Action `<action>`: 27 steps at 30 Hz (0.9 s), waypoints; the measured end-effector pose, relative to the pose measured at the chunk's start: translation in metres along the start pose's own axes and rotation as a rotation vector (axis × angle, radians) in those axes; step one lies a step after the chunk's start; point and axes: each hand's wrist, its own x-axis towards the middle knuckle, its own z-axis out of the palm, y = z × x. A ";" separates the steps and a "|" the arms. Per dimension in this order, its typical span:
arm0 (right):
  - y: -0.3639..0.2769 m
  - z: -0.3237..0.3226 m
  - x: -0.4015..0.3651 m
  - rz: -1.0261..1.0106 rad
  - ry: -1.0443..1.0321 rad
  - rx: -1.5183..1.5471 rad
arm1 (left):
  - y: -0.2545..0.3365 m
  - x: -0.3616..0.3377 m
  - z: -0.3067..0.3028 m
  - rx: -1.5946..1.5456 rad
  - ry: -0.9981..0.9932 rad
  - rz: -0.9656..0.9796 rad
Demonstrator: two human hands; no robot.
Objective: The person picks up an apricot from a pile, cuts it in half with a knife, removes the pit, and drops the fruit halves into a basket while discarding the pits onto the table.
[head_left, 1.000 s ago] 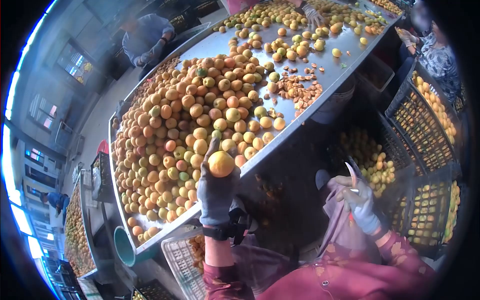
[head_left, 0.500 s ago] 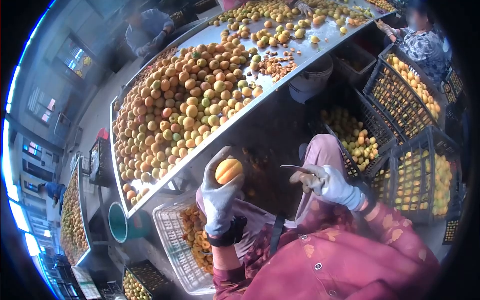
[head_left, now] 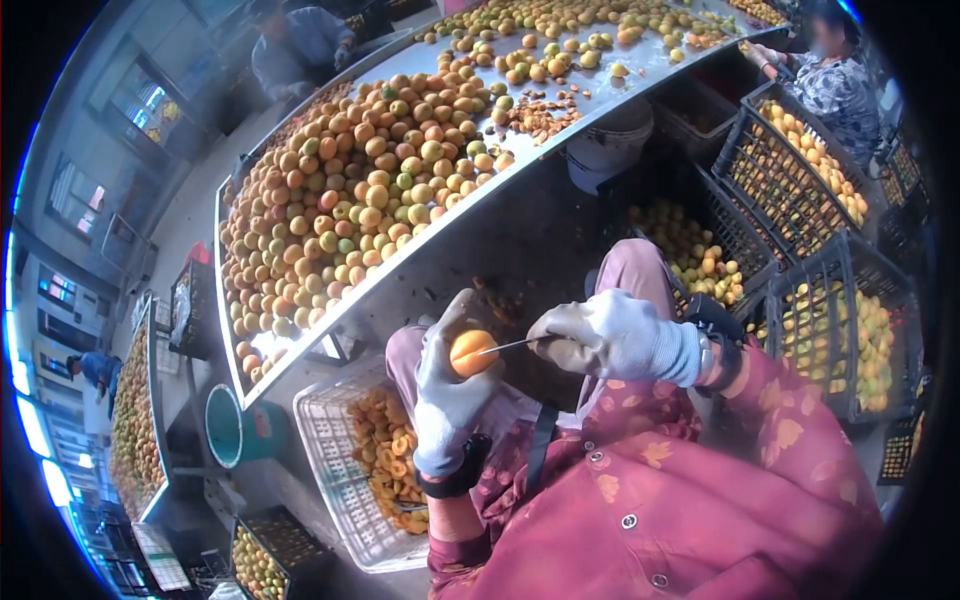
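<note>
An orange apricot (head_left: 468, 354) sits in my gloved left hand (head_left: 447, 385), thumb and fingers wrapped round its sides. My right hand (head_left: 610, 335), also gloved, is closed on a small thin-bladed knife (head_left: 515, 346). The blade points left and its tip meets the face of the apricot; the handle is hidden inside my fingers. Below my left hand stands a white plastic crate (head_left: 335, 480) holding cut apricot halves (head_left: 385, 455). Beyond both hands, a large heap of whole apricots (head_left: 370, 190) lies on the metal table.
The metal table (head_left: 335, 315) has a raised rim facing me. Black crates of apricots (head_left: 840, 320) stack at the right, near a white bucket (head_left: 610, 150). A teal bucket (head_left: 262, 430) stands at the left. Other people (head_left: 835, 90) sit across and at the right.
My right hand has moved left and brought the knife to the apricot. My left hand still holds the fruit, now slightly further right. The view has shifted a little.
</note>
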 end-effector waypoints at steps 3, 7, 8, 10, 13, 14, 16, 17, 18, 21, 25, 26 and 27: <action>-0.007 0.000 0.009 -0.046 -0.057 -0.087 | -0.002 -0.004 -0.004 0.069 -0.074 0.057; -0.014 0.000 0.010 -0.021 -0.106 -0.152 | -0.004 -0.006 -0.007 0.065 -0.093 0.082; -0.015 0.000 0.010 -0.019 -0.110 -0.153 | -0.005 -0.005 -0.008 0.150 -0.108 0.144; -0.017 -0.001 0.010 0.004 -0.116 -0.222 | -0.007 -0.006 -0.009 0.158 -0.104 0.153; -0.021 -0.001 0.008 -0.014 -0.135 -0.271 | -0.010 -0.007 -0.010 0.160 -0.118 0.141; -0.023 0.000 0.007 -0.012 -0.138 -0.272 | -0.011 -0.007 -0.010 0.152 -0.134 0.118; -0.028 0.005 0.004 0.042 -0.157 -0.366 | -0.015 -0.009 -0.008 0.126 -0.128 0.129; -0.029 0.007 0.002 0.043 -0.159 -0.367 | -0.017 -0.008 -0.007 0.104 -0.122 0.146; -0.029 0.009 -0.001 0.066 -0.161 -0.324 | -0.019 -0.009 -0.006 0.101 -0.124 0.145; -0.036 0.006 -0.003 0.132 -0.172 -0.250 | -0.028 -0.014 -0.003 0.040 -0.152 0.105; -0.034 0.014 -0.010 0.179 -0.182 -0.175 | -0.041 -0.021 0.009 -0.694 -0.248 -0.179; -0.032 0.018 -0.012 0.169 -0.133 -0.150 | -0.045 -0.022 0.015 -0.940 -0.234 -0.234; -0.030 0.022 -0.014 0.171 -0.132 -0.153 | -0.050 -0.021 0.019 -1.186 -0.215 -0.289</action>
